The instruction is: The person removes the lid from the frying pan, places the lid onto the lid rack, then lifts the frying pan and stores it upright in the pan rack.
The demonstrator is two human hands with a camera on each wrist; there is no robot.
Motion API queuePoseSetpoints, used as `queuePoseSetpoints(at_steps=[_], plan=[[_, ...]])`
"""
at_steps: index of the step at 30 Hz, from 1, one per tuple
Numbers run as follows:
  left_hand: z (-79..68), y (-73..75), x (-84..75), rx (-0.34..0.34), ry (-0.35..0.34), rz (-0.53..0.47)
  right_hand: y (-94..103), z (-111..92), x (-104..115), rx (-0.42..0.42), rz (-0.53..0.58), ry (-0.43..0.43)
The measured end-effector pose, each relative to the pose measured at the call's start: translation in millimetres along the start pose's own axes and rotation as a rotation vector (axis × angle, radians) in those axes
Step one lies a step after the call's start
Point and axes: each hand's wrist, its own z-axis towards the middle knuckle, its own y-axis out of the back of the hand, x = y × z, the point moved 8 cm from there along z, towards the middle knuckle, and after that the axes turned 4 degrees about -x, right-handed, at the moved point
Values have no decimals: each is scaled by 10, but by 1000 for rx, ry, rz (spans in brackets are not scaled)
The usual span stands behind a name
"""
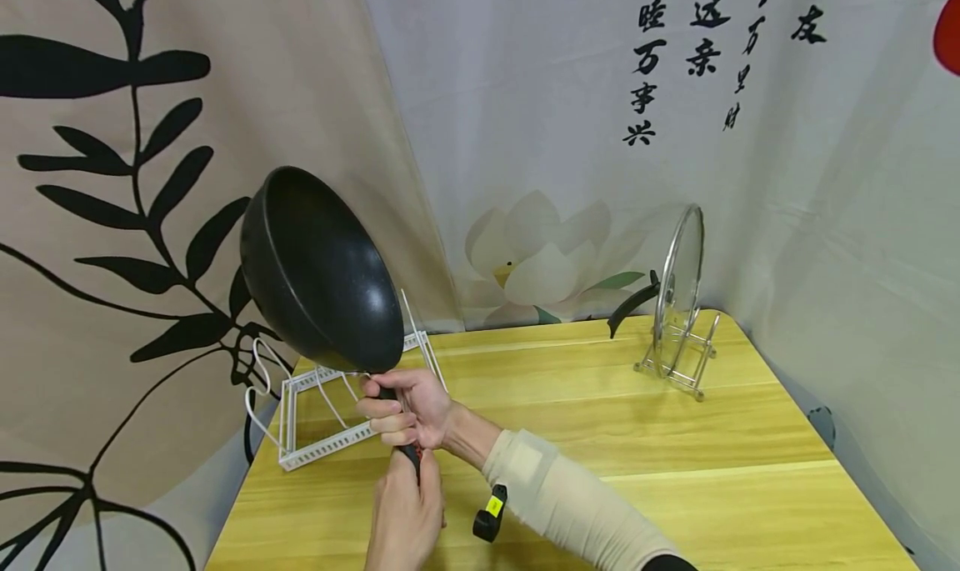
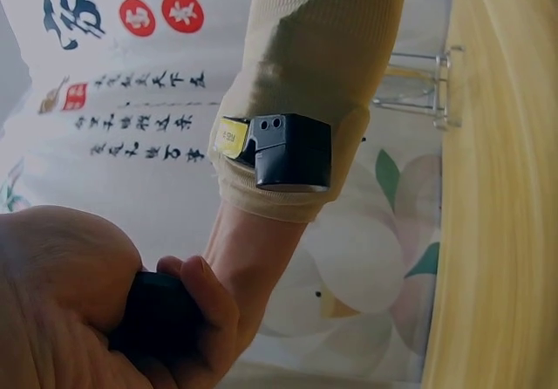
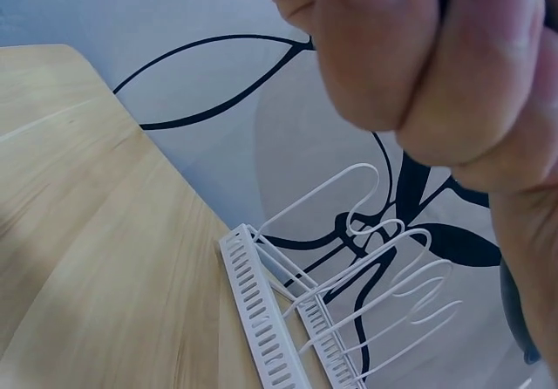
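Both hands hold a black wok (image 1: 322, 271) by its dark handle (image 1: 411, 453), with the pan raised and tilted above a white wire rack (image 1: 322, 450). My right hand (image 1: 412, 408) curls round the handle close to the pan. Lower down, my left hand (image 1: 405, 504) grips the handle's end. In the left wrist view the left palm (image 2: 70, 293) lies against the black handle (image 2: 157, 315). Curled fingers of the right hand (image 3: 436, 75) fill the top of the right wrist view, where the pan itself is hidden.
A glass lid (image 1: 678, 292) with a black handle stands upright in a small metal stand (image 1: 690, 379) at the table's back right. The wooden table (image 1: 600, 438) meets hanging printed cloths (image 1: 525, 96) behind. The white rack (image 3: 270, 345) has several looped dividers.
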Motion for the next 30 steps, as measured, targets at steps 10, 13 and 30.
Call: queuePoseSetpoints(at_steps=[10, 13, 30], plan=[[32, -64, 50, 28, 24, -18, 93, -21, -25, -8, 20, 4], [40, -81, 63, 32, 22, -20, 127, -30, -35, -14, 29, 1], [57, -146, 127, 78, 50, -22, 253, -54, -73, -42, 66, 10]])
